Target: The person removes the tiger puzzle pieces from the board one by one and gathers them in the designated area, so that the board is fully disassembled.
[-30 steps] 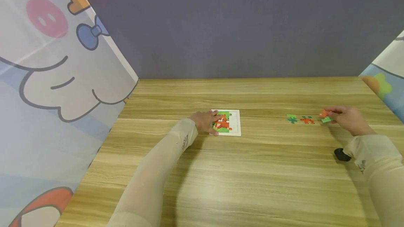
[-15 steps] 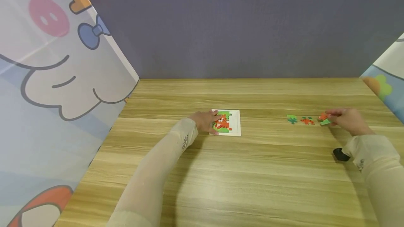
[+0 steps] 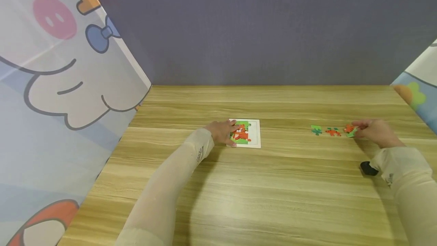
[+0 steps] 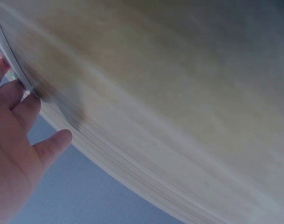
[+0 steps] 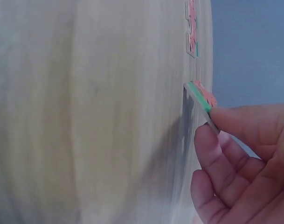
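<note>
In the head view, my left hand (image 3: 220, 133) rests on the left side of a white-framed jigsaw board (image 3: 254, 139), fingers spread over its edge. An orange tiger on green fills the board's left part; its right part shows bare white. Over at the right, my right hand (image 3: 377, 133) pinches a green and orange puzzle piece (image 3: 349, 129) between thumb and finger. The right wrist view shows that same puzzle piece (image 5: 202, 100) tilted, one end down at the table. The left wrist view has my left hand (image 4: 16, 140) at the board's edge.
Two loose puzzle pieces lie left of the held one: a green one (image 3: 316, 130) and an orange one (image 3: 332, 131). A black object (image 3: 368, 168) sits under the right wrist. A grey partition (image 3: 259, 29) stands behind the wooden table (image 3: 273, 193).
The pinched puzzle piece has come down toward the table and shifted slightly left, with my right hand lowering along with it. My left hand has stayed on the board.
</note>
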Action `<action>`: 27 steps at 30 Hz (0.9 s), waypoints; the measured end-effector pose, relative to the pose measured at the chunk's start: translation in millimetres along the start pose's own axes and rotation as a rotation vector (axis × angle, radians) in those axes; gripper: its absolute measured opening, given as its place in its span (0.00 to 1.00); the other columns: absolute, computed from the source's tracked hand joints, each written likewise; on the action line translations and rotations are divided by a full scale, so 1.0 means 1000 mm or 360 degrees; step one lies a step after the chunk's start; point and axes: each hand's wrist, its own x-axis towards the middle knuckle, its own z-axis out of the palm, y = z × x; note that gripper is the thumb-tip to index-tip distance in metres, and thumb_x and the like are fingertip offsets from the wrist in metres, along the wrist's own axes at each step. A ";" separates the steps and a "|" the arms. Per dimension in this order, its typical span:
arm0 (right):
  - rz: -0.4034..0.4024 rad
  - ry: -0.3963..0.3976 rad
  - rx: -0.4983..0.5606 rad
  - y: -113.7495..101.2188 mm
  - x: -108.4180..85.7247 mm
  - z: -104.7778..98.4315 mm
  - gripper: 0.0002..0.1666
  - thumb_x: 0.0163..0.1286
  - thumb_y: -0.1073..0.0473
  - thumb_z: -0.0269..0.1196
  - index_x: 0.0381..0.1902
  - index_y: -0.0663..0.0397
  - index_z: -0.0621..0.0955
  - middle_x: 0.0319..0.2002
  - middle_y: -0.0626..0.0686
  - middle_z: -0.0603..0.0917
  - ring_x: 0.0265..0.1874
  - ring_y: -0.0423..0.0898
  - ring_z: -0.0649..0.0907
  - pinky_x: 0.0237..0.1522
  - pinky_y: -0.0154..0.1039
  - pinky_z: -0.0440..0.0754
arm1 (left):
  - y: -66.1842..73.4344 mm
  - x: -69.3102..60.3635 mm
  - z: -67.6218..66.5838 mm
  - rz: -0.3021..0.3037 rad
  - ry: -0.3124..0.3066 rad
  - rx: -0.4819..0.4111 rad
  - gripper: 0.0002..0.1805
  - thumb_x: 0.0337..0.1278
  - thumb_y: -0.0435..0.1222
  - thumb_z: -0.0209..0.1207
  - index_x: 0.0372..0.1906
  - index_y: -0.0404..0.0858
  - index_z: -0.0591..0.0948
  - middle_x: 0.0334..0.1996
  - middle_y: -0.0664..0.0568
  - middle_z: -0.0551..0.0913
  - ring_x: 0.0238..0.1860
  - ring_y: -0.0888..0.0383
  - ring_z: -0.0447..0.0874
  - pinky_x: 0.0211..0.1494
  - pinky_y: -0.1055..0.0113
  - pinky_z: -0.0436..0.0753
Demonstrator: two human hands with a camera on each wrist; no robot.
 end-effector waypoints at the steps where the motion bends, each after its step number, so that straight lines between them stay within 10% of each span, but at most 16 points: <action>1: 0.0006 -0.0017 -0.0016 0.000 0.000 -0.001 0.28 0.58 0.65 0.64 0.54 0.78 0.73 0.26 0.48 0.82 0.23 0.34 0.73 0.26 0.31 0.73 | 0.000 0.000 0.000 -0.0001 0.0002 0.0002 0.48 0.56 0.61 0.54 0.76 0.51 0.46 0.75 0.54 0.40 0.73 0.55 0.40 0.66 0.56 0.64; 14: 0.0039 -0.0134 -0.0053 0.003 0.000 -0.003 0.31 0.60 0.59 0.63 0.54 0.79 0.71 0.42 0.73 0.80 0.37 0.64 0.80 0.33 0.48 0.78 | -0.001 0.001 0.001 0.0008 0.0003 -0.0046 0.48 0.56 0.61 0.54 0.76 0.51 0.45 0.75 0.55 0.38 0.73 0.55 0.38 0.68 0.55 0.59; 20: 0.0063 -0.0194 -0.0006 -0.002 0.002 -0.005 0.33 0.65 0.57 0.60 0.56 0.81 0.68 0.36 0.66 0.84 0.30 0.50 0.83 0.36 0.52 0.79 | -0.002 -0.001 0.001 0.0017 -0.0012 -0.0095 0.49 0.56 0.61 0.54 0.76 0.52 0.44 0.75 0.55 0.38 0.73 0.55 0.38 0.67 0.55 0.62; 27: -0.0006 -0.0171 -0.0101 -0.025 0.008 0.002 0.35 0.70 0.49 0.57 0.59 0.77 0.69 0.50 0.75 0.76 0.40 0.65 0.81 0.40 0.59 0.75 | -0.001 -0.002 0.002 -0.0009 -0.0014 -0.0076 0.49 0.56 0.62 0.54 0.76 0.53 0.43 0.75 0.56 0.38 0.73 0.56 0.38 0.66 0.56 0.63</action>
